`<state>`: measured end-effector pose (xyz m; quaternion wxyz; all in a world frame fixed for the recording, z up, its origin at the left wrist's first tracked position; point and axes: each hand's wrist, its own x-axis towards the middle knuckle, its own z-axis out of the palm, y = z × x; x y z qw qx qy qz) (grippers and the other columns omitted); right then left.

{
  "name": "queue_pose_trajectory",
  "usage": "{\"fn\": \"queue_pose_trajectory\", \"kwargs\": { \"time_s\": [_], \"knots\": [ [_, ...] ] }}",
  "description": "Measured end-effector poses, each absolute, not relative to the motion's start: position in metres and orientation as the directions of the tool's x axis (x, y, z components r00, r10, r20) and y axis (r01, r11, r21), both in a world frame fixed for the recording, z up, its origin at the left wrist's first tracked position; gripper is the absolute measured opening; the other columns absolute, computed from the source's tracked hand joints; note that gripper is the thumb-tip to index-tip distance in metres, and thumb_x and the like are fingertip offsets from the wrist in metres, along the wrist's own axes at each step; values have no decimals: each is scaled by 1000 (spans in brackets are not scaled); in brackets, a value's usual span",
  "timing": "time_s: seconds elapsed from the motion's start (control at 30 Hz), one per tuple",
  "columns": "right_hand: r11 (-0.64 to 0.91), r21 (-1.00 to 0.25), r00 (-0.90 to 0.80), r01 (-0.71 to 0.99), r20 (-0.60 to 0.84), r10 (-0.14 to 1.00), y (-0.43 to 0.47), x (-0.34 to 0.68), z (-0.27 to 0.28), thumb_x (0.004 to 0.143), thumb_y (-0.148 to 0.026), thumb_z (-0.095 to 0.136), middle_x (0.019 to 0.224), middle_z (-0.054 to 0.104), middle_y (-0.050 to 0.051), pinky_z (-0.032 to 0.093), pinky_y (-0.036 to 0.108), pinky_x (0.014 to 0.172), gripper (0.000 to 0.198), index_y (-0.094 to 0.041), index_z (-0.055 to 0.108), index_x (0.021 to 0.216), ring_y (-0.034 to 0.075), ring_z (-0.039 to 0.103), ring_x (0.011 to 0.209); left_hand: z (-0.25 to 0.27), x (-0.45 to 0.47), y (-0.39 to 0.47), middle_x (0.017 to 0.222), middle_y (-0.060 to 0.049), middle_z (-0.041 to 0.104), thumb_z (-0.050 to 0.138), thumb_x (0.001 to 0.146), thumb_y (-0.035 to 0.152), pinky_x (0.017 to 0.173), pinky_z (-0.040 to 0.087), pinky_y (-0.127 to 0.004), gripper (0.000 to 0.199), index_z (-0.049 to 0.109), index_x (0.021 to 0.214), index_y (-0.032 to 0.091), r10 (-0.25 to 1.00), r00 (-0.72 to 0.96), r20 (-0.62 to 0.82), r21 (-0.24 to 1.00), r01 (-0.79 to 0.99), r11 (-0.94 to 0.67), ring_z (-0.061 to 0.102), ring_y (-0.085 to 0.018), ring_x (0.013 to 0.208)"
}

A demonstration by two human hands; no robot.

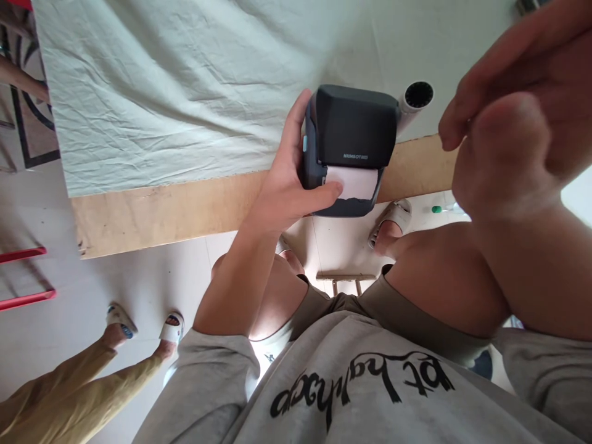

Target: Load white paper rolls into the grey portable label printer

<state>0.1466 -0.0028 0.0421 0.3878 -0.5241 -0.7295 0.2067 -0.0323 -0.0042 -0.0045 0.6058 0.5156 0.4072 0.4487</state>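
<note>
My left hand [289,179] grips a dark label printer [356,126] marked NIIMBOT above the table's front edge. Its thumb presses on the white label paper [358,183] at the printer's lower opening, and the other fingers go round the left side and out of sight underneath. Off to the right, near the camera, my right hand [513,135] is raised and blurred, with its fingers curled in towards the thumb. Whatever it may hold is hidden. Just right of the printer stands a white cylinder [409,117] with a black dotted end.
A pale, wrinkled cloth [161,92] covers the table, leaving a bare wooden edge [171,209] along the front. Another person's legs [87,376] in tan trousers and sandals stand at lower left, near red bars [28,300]. A wooden stool [346,279] shows below.
</note>
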Motion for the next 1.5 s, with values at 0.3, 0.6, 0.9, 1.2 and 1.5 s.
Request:
{"fn": "queue_pose_trajectory", "kwargs": {
  "time_s": [0.3, 0.6, 0.9, 1.2, 1.5],
  "knots": [
    [85, -723, -283, 686, -157, 946, 7, 148, 12, 68, -58, 33, 43, 31, 1, 15, 7, 35, 58, -4, 36, 50, -6, 27, 39, 6, -24, -6, 91, 1, 51, 55, 68, 29, 72, 45, -21, 31, 43, 96, 28, 973, 210, -96, 960, -240, 146, 54, -11, 88],
    [116, -632, -279, 767, -165, 946, 14, 147, 9, 66, -63, 32, 44, 31, 0, 12, 9, 39, 61, -5, 44, 56, -7, 24, 42, 4, -24, -5, 76, 2, 49, 54, 69, 31, 54, 41, -20, 20, 47, 88, 26, 964, 223, -145, 949, -243, 199, 52, -9, 70],
    [240, -624, -336, 743, -38, 941, 10, 153, 7, 72, -57, 28, 44, 32, 1, 10, 11, 43, 58, -3, 40, 52, -8, 18, 44, -2, -25, 4, 97, 2, 58, 32, 77, 45, 76, 46, -28, 30, 52, 89, 26, 942, 326, -75, 897, -391, 207, 50, -17, 97],
    [202, -654, -349, 730, -103, 931, 7, 156, 10, 70, -58, 30, 55, 37, 0, 19, 9, 44, 52, -7, 43, 68, -7, 27, 49, 1, -25, -4, 93, -5, 58, 35, 77, 43, 72, 47, -28, 35, 54, 92, 17, 949, 239, -206, 853, -432, 293, 54, -18, 93],
    [123, -630, -227, 767, -87, 970, 3, 146, 24, 68, -54, 36, 46, 23, 0, 11, 7, 40, 54, -3, 30, 51, -9, 17, 44, 1, -25, -4, 81, 0, 57, 34, 79, 38, 63, 43, -24, 29, 56, 79, 19, 955, 233, -181, 846, -458, 272, 53, -13, 77]
  ]
}}
